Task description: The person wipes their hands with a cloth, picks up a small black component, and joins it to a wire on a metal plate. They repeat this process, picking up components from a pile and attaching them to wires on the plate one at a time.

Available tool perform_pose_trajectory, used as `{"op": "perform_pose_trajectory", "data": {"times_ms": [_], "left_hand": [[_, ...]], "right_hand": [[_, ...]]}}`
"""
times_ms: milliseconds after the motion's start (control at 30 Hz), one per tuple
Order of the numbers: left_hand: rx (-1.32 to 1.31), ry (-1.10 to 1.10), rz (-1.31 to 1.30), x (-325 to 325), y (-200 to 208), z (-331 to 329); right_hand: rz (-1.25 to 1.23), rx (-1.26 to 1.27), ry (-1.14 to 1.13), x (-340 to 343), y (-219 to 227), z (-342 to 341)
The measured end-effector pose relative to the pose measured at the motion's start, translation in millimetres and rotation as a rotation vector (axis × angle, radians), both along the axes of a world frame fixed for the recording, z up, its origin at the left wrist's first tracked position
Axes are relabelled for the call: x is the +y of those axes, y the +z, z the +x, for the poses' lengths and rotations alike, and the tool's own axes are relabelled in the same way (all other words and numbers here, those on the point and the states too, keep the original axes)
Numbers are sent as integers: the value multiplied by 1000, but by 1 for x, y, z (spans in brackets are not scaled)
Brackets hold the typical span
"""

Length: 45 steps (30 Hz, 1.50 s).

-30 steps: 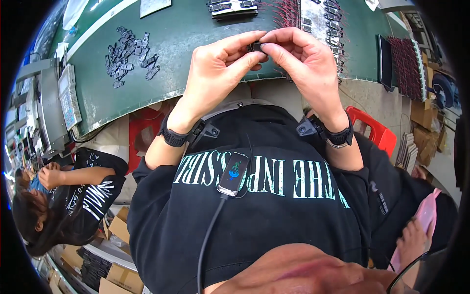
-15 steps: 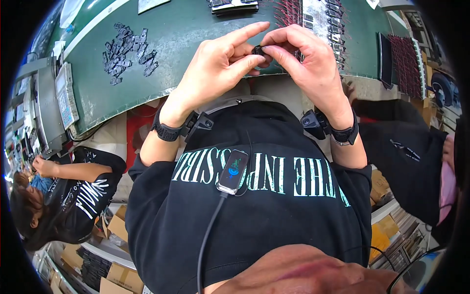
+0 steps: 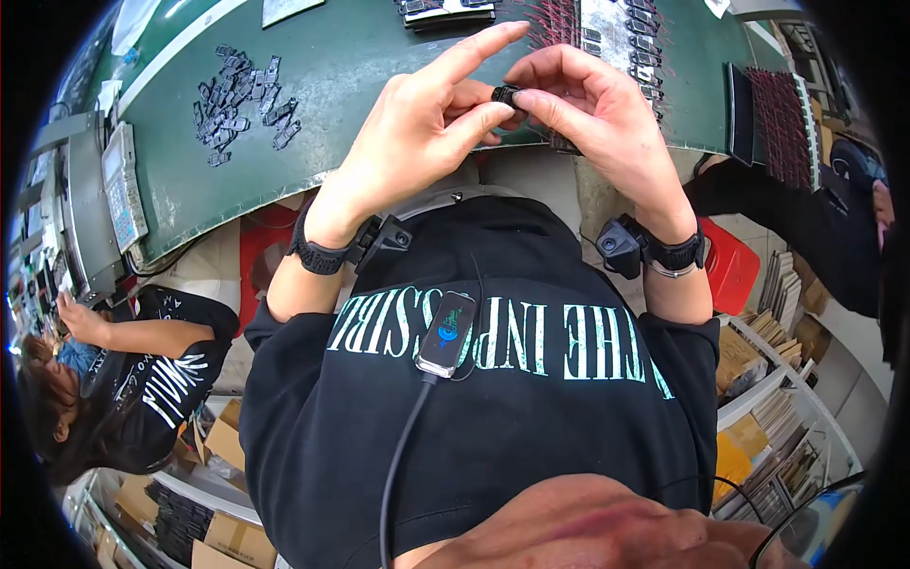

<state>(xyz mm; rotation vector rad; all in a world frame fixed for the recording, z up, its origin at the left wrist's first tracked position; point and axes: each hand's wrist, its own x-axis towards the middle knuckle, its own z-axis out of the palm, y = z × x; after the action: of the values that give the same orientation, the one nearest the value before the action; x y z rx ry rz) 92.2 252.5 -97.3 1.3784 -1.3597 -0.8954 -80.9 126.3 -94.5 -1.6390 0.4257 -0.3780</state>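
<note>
Over the near edge of the green table [image 3: 341,114], both hands meet around a small black plastic part [image 3: 504,94]. My left hand [image 3: 417,123] pinches its left side between the thumb and the curled fingers, while the index finger points out straight past it. On the other side, my right hand [image 3: 607,119] grips the part with thumb and bent fingers. The fingers cover much of the part, so its details cannot be made out.
Left on the table lies a loose pile of small black parts [image 3: 232,104]. A pale board [image 3: 611,24] at the upper right carries rows of black parts with red wires. A person [image 3: 180,351] sits at left, another person [image 3: 806,218] is at right near a red stool [image 3: 732,266].
The black part has turned slightly between my fingers, and my right hand has shifted a little. The person at right has moved away to the right, uncovering the red stool.
</note>
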Motion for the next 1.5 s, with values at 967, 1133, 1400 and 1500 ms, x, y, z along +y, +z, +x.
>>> {"op": "perform_pose_trajectory", "data": {"times_ms": [967,1133,1400,1500], "left_hand": [[64,154,-101,9,-30,-15],[115,160,-59,9,-25,-14],[510,230,-17,-6,-24,-7],[484,296,-79,-2,-27,-7]], "right_hand": [[-138,86,-119,10,-4,-1],[-155,92,-111,12,-2,4],[-285,102,-183,11,13,25],[-427,33,-199,15,14,29]]}}
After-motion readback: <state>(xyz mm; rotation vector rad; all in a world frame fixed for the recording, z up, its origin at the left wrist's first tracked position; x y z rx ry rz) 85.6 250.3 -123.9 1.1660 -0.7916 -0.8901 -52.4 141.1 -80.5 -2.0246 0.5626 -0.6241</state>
